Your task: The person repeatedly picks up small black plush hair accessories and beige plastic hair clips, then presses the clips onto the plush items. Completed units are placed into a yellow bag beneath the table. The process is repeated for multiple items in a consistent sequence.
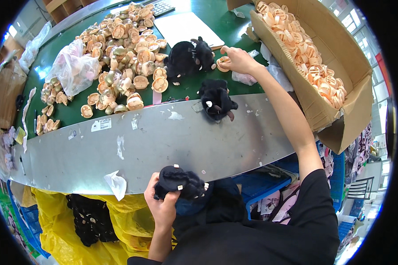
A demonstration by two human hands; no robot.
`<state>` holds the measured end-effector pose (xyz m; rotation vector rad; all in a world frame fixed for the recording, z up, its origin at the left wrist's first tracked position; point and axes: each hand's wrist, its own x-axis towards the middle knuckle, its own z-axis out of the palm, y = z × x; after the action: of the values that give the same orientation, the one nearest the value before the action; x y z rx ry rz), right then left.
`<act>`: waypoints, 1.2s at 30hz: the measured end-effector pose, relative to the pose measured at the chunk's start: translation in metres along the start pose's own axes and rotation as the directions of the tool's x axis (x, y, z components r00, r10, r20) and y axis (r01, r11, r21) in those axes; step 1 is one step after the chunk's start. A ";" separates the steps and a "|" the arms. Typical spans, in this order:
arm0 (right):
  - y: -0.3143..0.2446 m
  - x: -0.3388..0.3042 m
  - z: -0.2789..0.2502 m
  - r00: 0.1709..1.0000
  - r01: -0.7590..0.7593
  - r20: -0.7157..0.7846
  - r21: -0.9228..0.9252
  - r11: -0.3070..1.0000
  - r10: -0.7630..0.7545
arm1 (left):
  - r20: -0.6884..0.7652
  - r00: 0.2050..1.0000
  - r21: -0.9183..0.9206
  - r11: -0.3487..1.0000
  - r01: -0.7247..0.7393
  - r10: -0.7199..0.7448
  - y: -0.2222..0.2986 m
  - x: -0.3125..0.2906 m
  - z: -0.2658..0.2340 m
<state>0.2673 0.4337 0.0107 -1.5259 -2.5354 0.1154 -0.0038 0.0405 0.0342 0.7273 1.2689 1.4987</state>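
My left hand [162, 204] holds a small black plush piece [181, 182] over the near edge of the metal strip. It has pale bits on it, and my fingers and thumb wrap its left side. My right hand [239, 60] is stretched out to the far right of the table, its fingers bent around a peach plastic piece [223, 64]. Left of that hand lie two black plush pieces, a larger one [181, 58] and a smaller one [204, 54]. Another black plush piece [216, 99] rests across the edge between the green surface and the metal strip.
A big pile of peach plastic face-shaped parts [119, 53] spreads over the green table, beside a clear plastic bag [75, 68]. A cardboard box [336, 57] of peach plastic frames [296, 39] stands right. A white board [188, 27] lies behind; yellow bags [53, 216] hang below.
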 end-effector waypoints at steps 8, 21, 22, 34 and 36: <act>-0.016 -0.015 -0.030 0.999 -0.005 -0.042 -0.169 0.986 -0.002 | -0.009 1.000 -0.049 0.998 0.026 -0.026 -0.001 0.001 0.004; -0.230 -0.191 -0.082 0.776 0.526 -0.188 0.720 0.453 -0.601 | 0.118 0.969 -0.185 0.954 0.237 -0.217 0.006 -0.007 0.006; -0.232 -0.195 -0.080 0.784 0.528 -0.202 0.715 0.459 -0.587 | 0.115 0.965 -0.101 0.964 0.247 -0.235 0.004 -0.008 0.003; -0.239 -0.217 -0.068 0.861 0.481 -0.297 0.738 0.473 -0.412 | 0.065 0.996 -0.095 0.993 0.066 -0.060 0.021 -0.022 0.022; -0.239 -0.221 -0.065 0.875 0.464 -0.305 0.752 0.469 -0.377 | 0.068 0.997 -0.096 0.995 0.043 -0.036 0.020 -0.023 0.024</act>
<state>0.1733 0.1242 0.0871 -0.4913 -2.1495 0.9613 0.0193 0.0283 0.0632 0.6790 1.1466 1.4818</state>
